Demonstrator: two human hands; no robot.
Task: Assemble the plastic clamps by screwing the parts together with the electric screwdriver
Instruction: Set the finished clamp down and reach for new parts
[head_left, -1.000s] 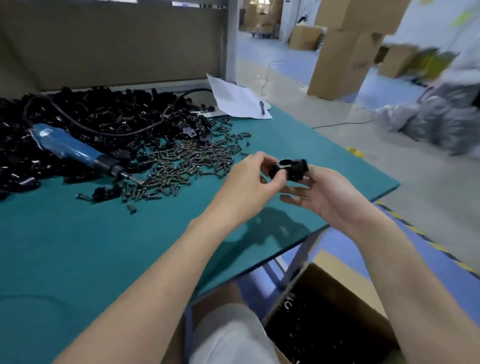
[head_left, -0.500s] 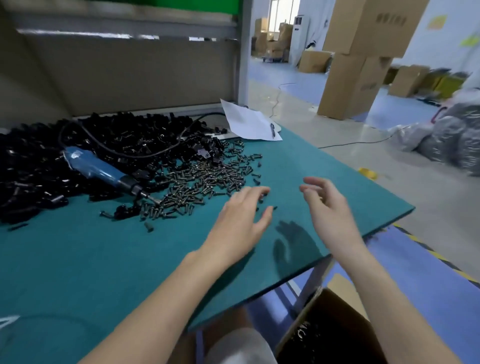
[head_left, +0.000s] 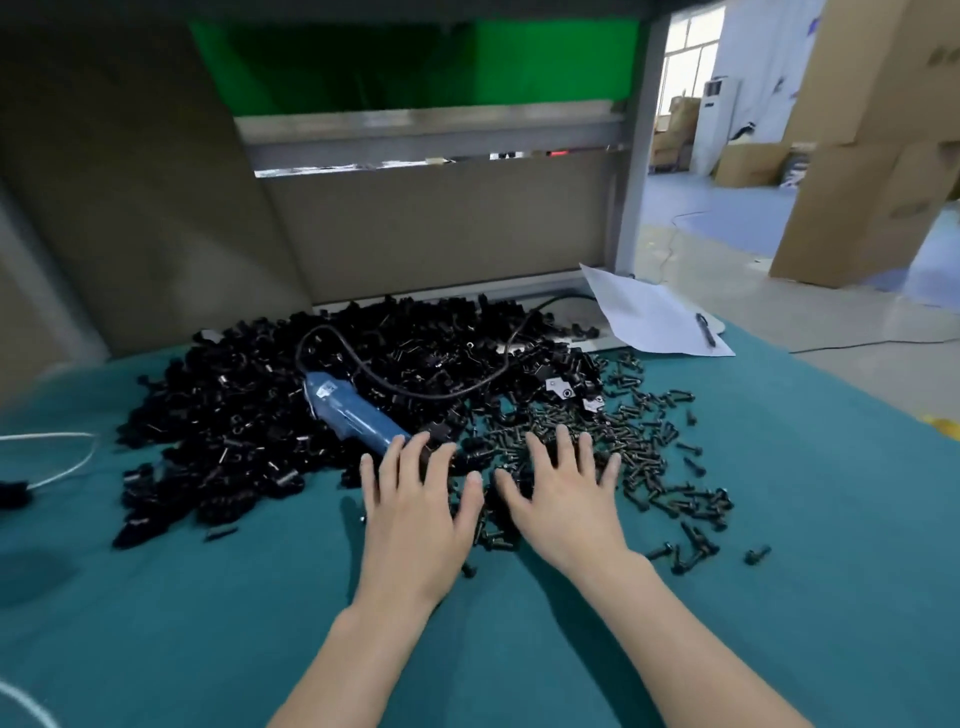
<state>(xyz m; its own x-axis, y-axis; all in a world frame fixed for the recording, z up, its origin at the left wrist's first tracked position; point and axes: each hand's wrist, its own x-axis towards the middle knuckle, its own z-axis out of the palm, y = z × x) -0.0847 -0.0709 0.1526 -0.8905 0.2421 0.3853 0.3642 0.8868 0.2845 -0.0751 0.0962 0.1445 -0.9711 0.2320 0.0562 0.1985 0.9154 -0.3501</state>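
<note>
Head view: The green surface (head_left: 810, 499) is bounded at the far side by an upright panel (head_left: 441, 228); its right edge runs diagonally past a sheet of paper (head_left: 649, 317). Bare room lies in front of the parts and right of the screws (head_left: 654, 452).

The clamp parts (head_left: 234, 415) form a black heap at centre-left. The screwdriver (head_left: 353, 415), blue-bodied, lies tilted on the heap, tip toward the person, with its black cable (head_left: 415, 392) looping behind.

The left hand (head_left: 415, 514) is flat, fingers spread, fingertips at the screwdriver's tip end, gripping nothing. The right hand (head_left: 563, 499) is likewise spread flat over the screws.
</note>
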